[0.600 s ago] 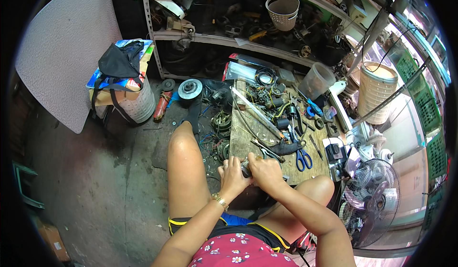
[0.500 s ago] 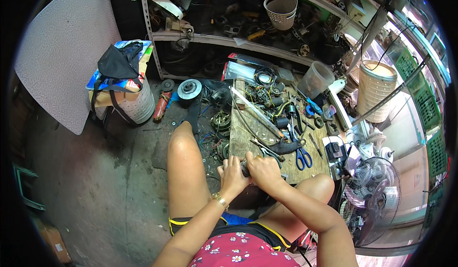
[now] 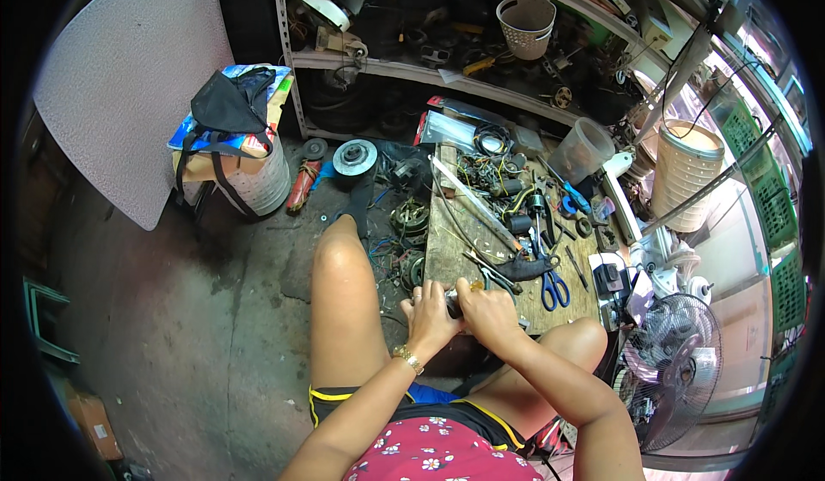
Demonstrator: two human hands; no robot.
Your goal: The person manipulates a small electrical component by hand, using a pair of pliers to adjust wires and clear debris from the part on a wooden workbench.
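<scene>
Both hands meet at the near edge of the wooden work board point(image 3: 455, 253). My left hand point(image 3: 428, 318) grips a small dark object point(image 3: 453, 306), its exact kind hidden by the fingers. My right hand point(image 3: 485, 316) is closed on the same object from the right, thumb on top. Just beyond them lie pliers point(image 3: 485, 275), a black taped tool point(image 3: 524, 269) and blue-handled scissors point(image 3: 554, 292). Farther back on the board are a long pale strip point(image 3: 473, 202), tangled wires point(image 3: 485, 176) and small cylindrical parts point(image 3: 518, 223).
On the floor at left stand an angle grinder point(image 3: 305, 180), a round metal-topped tool point(image 3: 355, 159) and a stuffed basket point(image 3: 258, 189). A fan point(image 3: 670, 369) stands at right. Behind are a cluttered shelf point(image 3: 387, 69), a hanging basket point(image 3: 522, 26) and a tall container point(image 3: 686, 180).
The whole view has shifted slightly, with the background appearing farther right. Both hands appear a little farther right in the picture, with their grip much the same.
</scene>
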